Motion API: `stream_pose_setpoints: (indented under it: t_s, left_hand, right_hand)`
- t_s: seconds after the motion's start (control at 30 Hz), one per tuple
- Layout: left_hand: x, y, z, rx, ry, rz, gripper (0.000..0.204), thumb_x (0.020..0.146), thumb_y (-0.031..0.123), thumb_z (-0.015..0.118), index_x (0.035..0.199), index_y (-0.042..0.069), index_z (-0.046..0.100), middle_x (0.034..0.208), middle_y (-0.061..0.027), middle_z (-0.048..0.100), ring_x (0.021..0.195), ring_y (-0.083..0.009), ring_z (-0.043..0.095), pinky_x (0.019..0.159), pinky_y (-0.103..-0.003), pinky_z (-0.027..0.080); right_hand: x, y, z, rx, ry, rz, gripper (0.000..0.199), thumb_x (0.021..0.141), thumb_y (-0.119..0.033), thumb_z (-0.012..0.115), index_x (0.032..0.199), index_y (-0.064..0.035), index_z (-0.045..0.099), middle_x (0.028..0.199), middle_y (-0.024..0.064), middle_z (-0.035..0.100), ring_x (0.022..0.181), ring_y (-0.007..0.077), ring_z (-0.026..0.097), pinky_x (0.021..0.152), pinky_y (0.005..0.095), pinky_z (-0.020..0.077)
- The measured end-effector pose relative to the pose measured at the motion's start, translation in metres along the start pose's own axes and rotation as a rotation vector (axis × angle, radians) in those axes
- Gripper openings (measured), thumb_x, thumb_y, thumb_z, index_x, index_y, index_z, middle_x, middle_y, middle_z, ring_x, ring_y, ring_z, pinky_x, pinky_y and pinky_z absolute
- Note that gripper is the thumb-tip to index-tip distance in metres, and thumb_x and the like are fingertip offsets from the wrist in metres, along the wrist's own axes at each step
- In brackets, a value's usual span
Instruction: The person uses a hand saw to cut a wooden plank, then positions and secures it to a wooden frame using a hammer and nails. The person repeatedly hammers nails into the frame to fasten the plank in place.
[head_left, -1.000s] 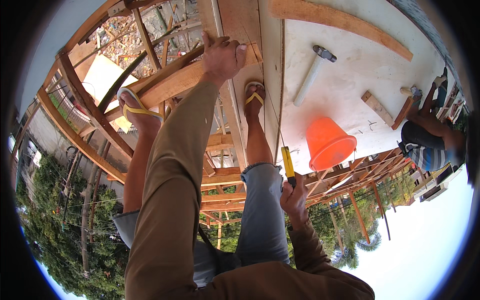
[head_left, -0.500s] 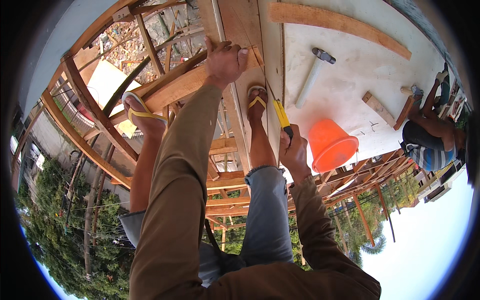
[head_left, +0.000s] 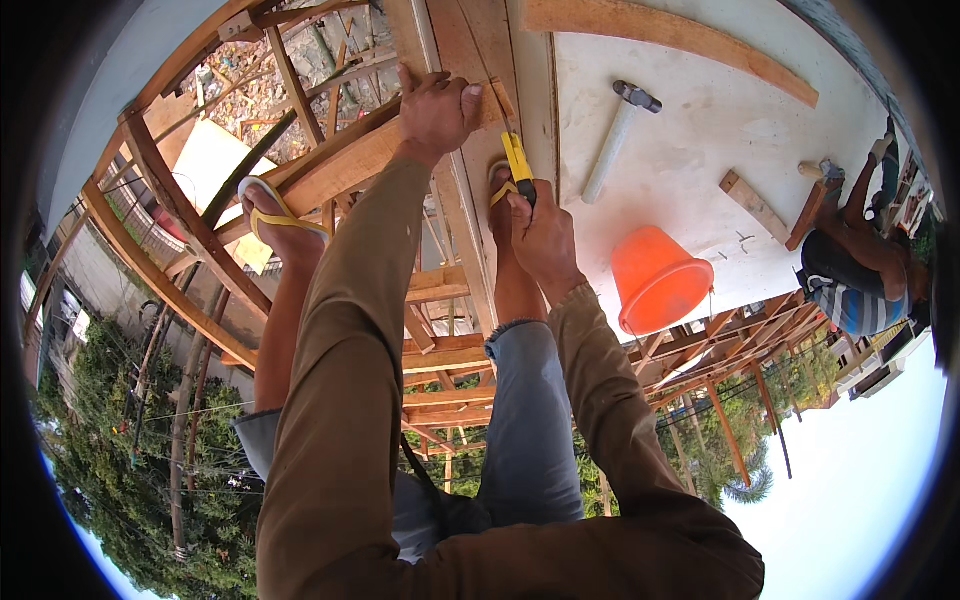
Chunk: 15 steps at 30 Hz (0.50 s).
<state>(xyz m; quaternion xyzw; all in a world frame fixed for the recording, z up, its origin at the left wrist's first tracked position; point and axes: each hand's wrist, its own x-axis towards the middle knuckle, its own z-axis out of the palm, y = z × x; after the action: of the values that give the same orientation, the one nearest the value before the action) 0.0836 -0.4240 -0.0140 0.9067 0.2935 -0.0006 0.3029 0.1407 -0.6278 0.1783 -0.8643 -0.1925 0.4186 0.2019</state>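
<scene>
My left hand (head_left: 438, 115) bears down on a wooden plank (head_left: 355, 162), its fingers hooked over the far edge and its thumb toward the cut end. The plank lies tilted across a wider board and other timbers. In my right hand (head_left: 545, 238) is a handsaw (head_left: 517, 162) with a yellow and black handle. Its thin blade stands at the plank's right end, pointing away from me. My right foot, in a yellow-strapped flip-flop, is beside the saw under the plank's end; the left sandalled foot (head_left: 275, 222) stands on timber to the left.
On the pale sheet at the right lie a hammer (head_left: 618, 142), an orange bucket (head_left: 655, 282), a curved wooden piece (head_left: 680, 45), a short wood block (head_left: 755, 210) and some nails. Another person (head_left: 850, 260) works at far right. Open gaps show between roof timbers at left, ground far below.
My right hand has pushed the saw forward and to the left, so its handle is now close to the plank and less blade shows. My left hand stays on the plank.
</scene>
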Motion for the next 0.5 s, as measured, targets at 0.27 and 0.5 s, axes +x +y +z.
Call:
stream_pose_setpoints:
  t_s: [0.27, 0.5]
  left_hand:
    - [0.004, -0.002, 0.003, 0.014, -0.028, -0.013, 0.051, 0.106, 0.043, 0.036, 0.096, 0.008, 0.072, 0.102, -0.0169, 0.075, 0.119, -0.0333, 0.063, 0.117, -0.072, 0.014]
    - [0.0, -0.001, 0.003, 0.038, -0.017, 0.029, 0.053, 0.106, 0.044, 0.035, 0.096, 0.008, 0.073, 0.099, -0.013, 0.075, 0.117, -0.0316, 0.063, 0.116, -0.072, 0.016]
  right_hand:
    - [-0.057, 0.02, -0.026, -0.037, -0.004, -0.024, 0.033, 0.104, -0.025, 0.055, 0.12, 0.0036, 0.056, 0.079, 0.0246, 0.069, 0.071, 0.0383, 0.072, 0.06, 0.0461, 0.0579]
    - [-0.055, -0.001, -0.035, -0.018, -0.028, -0.013, 0.026, 0.104, -0.022, 0.054, 0.114, 0.0027, 0.055, 0.074, 0.0191, 0.064, 0.06, 0.0378, 0.067, 0.054, 0.0428, 0.05]
